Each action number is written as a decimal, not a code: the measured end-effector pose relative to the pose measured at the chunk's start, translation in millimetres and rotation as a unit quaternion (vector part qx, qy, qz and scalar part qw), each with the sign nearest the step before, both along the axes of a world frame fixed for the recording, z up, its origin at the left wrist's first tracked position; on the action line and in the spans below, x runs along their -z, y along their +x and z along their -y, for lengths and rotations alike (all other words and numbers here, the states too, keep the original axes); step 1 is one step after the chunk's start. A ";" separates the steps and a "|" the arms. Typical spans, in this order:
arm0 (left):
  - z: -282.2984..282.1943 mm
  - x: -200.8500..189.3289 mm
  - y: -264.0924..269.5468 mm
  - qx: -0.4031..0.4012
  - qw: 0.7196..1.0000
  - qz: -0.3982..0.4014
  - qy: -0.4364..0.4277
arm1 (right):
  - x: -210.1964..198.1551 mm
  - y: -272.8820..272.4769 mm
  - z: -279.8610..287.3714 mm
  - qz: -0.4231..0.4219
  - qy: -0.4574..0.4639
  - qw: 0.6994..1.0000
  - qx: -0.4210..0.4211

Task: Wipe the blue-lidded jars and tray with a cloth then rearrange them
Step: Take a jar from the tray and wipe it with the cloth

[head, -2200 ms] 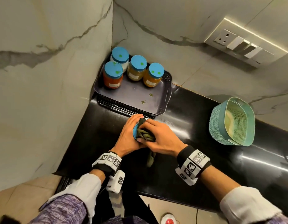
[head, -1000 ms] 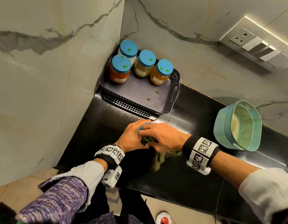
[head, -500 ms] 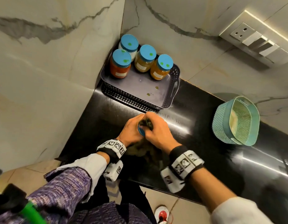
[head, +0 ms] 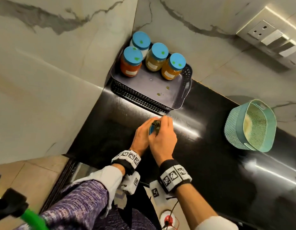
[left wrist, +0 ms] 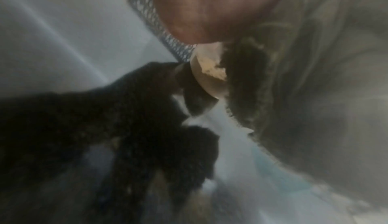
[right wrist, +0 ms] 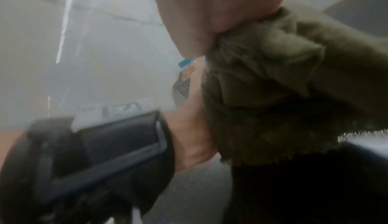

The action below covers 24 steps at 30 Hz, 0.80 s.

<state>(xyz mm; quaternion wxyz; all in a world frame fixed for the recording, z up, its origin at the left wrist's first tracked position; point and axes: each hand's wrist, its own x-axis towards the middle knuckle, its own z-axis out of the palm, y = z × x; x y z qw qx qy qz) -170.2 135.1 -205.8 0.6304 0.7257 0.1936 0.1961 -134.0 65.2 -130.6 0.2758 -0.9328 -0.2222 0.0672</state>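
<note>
On the black table (head: 210, 163), near the tray (head: 173, 97), the left hand (head: 141, 135) grasps a blue-lidded jar (head: 151, 130); the right hand (head: 162, 138) clenches an olive cloth (right wrist: 283, 86) against it. Four jars (head: 156, 57) stand at the tray's far side

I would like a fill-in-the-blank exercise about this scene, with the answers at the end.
1. The number of jars standing in the dark tray is ____.
2. The cloth is gripped by the person's ____ hand.
3. The left hand holds a jar whose lid is ____ in colour.
4. The teal basket lies on the black ____.

Missing words: four; right; blue; counter
</note>
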 end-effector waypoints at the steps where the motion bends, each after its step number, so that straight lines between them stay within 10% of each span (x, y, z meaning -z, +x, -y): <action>1: 5.0 -4.4 -4.2 -0.029 1.000 0.009 -0.003 | -3.1 3.4 2.3 -0.013 0.027 0.999 -0.020; 4: 15.7 -11.9 -16.8 -0.045 0.998 0.040 -0.013 | -16.3 32.7 21.0 -0.072 0.048 0.976 -0.198; 8: -9.1 -6.2 -23.3 0.123 0.992 0.001 -0.002 | -45.9 64.3 35.2 -0.111 -0.090 0.877 -0.459; 12: -26.6 -7.6 -9.6 0.233 0.972 -0.008 0.034 | -47.5 72.0 25.9 -0.101 -0.127 0.833 -0.529; 20: -9.9 -3.2 -9.7 0.141 0.989 -0.021 -0.028 | -13.9 30.2 36.0 -0.049 0.041 0.984 -0.169; 24: -8.2 -6.9 -9.6 0.141 0.990 -0.021 0.012 | -10.5 17.1 34.0 -0.051 0.050 0.997 -0.035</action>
